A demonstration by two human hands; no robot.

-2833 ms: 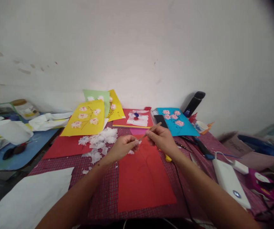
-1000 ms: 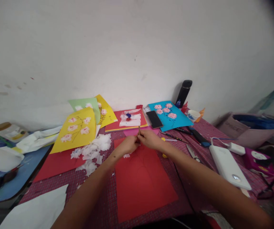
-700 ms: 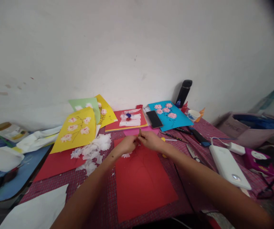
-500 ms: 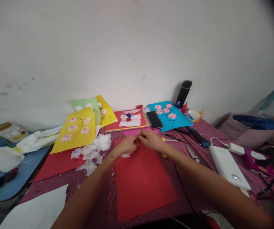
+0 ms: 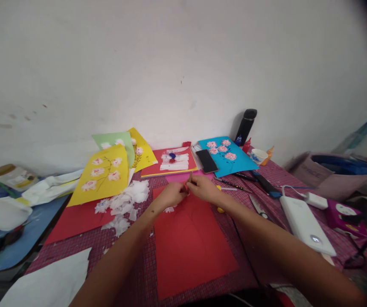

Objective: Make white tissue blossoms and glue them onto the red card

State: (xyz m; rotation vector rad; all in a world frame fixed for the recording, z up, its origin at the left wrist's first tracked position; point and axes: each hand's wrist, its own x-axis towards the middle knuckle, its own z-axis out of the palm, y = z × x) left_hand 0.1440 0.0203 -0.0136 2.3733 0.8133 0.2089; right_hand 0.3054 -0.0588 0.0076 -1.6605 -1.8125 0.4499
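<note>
My left hand (image 5: 174, 195) and my right hand (image 5: 202, 188) meet over the top end of a sheet of red paper (image 5: 191, 247). Both are closed, fingertips pinched together around something small that I cannot make out. Faint dark branch lines run down the red sheet. A white paper flower (image 5: 170, 209) lies on it just below my left hand, partly covered. To the left is a heap of torn white tissue paper (image 5: 130, 198).
Yellow flower picture (image 5: 106, 172) stands at left; blue flower picture (image 5: 226, 155), phone (image 5: 206, 160) and paint-marked tissue (image 5: 174, 160) lie behind my hands. At right are scissors (image 5: 258, 207), a white power bank (image 5: 307, 224), a small bowl (image 5: 259, 156) and a black bottle (image 5: 246, 127).
Both hands stay together in nearly the same place, with small finger movements. My left hand has shifted slightly to the right. The other things have not moved.
</note>
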